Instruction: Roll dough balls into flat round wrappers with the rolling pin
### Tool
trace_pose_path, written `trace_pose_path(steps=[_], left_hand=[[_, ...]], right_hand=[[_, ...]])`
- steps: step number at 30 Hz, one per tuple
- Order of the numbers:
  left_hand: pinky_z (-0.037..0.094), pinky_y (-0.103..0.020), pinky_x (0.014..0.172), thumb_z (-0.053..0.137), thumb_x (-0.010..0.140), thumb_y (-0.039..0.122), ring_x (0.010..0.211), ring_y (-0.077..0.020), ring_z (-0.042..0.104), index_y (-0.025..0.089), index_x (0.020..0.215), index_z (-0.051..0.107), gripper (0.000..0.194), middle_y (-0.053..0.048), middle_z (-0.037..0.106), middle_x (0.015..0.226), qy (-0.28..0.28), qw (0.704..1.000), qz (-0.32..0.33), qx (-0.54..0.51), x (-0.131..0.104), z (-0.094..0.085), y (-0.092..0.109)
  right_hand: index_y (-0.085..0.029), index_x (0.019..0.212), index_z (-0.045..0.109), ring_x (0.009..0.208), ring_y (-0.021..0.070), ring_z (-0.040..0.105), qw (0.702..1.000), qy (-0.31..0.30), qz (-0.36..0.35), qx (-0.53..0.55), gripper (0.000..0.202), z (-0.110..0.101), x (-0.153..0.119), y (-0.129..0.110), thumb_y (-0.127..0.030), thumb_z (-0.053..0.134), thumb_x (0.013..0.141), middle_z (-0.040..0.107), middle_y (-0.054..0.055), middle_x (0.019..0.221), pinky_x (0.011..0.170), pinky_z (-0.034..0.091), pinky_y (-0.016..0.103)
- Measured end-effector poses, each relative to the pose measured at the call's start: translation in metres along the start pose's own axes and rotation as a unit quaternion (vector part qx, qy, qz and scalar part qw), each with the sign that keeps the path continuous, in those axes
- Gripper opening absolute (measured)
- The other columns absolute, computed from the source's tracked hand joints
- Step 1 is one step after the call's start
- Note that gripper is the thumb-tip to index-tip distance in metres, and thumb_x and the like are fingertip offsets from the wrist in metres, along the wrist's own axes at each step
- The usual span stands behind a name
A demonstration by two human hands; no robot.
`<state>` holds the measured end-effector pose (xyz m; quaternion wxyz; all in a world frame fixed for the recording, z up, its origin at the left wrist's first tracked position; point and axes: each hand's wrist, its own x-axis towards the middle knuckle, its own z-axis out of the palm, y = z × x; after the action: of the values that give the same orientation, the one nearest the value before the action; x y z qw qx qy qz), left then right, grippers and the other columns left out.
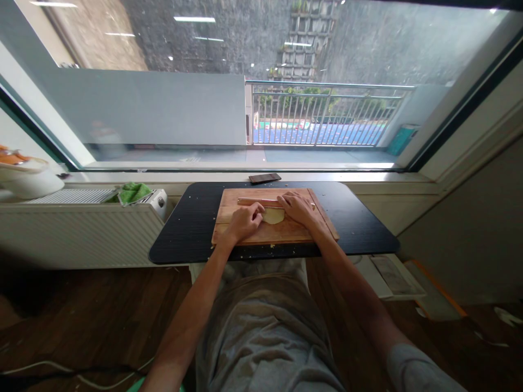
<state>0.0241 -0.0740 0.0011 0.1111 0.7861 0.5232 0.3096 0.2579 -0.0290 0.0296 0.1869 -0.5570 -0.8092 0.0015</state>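
Observation:
A flat, pale round of dough (pixel 273 216) lies on a wooden cutting board (pixel 278 237), between my two hands. Across the board, just beyond the dough, runs a wooden rolling pin (pixel 247 201). My right hand (pixel 297 208) rests over the pin's right part with its fingers stretched forward. At the dough's left edge, my left hand (pixel 245 221) has its fingers curled and pressed together; its fingertips touch the edge of the dough near the pin.
The board sits on a black table (pixel 183 228) with small crumbs along its front edge. A dark flat block (pixel 265 178) lies on the windowsill. To the left, a green cloth (pixel 134 193) rests on a radiator (pixel 81 234), near a white container (pixel 30 178).

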Motion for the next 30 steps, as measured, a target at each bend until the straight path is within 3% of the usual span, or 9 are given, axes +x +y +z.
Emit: trace_pose_path(steps=[9, 21, 30], left_hand=[[0.055, -0.033, 0.088, 0.06, 0.101, 0.023, 0.088, -0.0233, 0.077, 0.025, 0.115, 0.082, 0.026, -0.005, 0.085, 0.101, -0.014, 1.0, 0.01, 0.017, -0.001, 0.001, 0.001], [0.056, -0.034, 0.105, 0.056, 0.104, 0.023, 0.113, -0.0249, 0.078, 0.025, 0.122, 0.082, 0.032, -0.005, 0.085, 0.122, -0.049, 0.998, 0.006, 0.041, 0.0, -0.002, 0.003], [0.056, -0.032, 0.093, 0.059, 0.103, 0.023, 0.098, -0.0238, 0.078, 0.025, 0.126, 0.077, 0.029, -0.006, 0.084, 0.108, -0.042, 0.997, -0.026, 0.059, 0.0, -0.004, 0.009]], right_hand=[[-0.022, 0.11, 0.081, 0.121, 0.0222, 0.07, 1.0, 0.009, -0.005, -0.003, 0.042, 0.004, 0.001, 0.004, -0.04, 0.043, 0.118, 0.08, 0.01, 0.126, 0.105, 0.044, 0.029], [-0.02, 0.114, 0.082, 0.123, 0.0225, 0.069, 1.0, 0.009, -0.002, 0.005, 0.045, 0.008, 0.003, 0.005, -0.042, 0.043, 0.118, 0.08, 0.011, 0.129, 0.108, 0.043, 0.029], [-0.021, 0.114, 0.082, 0.125, 0.0228, 0.068, 1.0, -0.002, 0.005, -0.012, 0.049, 0.004, 0.0, 0.0, -0.042, 0.038, 0.119, 0.079, 0.009, 0.131, 0.108, 0.044, 0.03]])
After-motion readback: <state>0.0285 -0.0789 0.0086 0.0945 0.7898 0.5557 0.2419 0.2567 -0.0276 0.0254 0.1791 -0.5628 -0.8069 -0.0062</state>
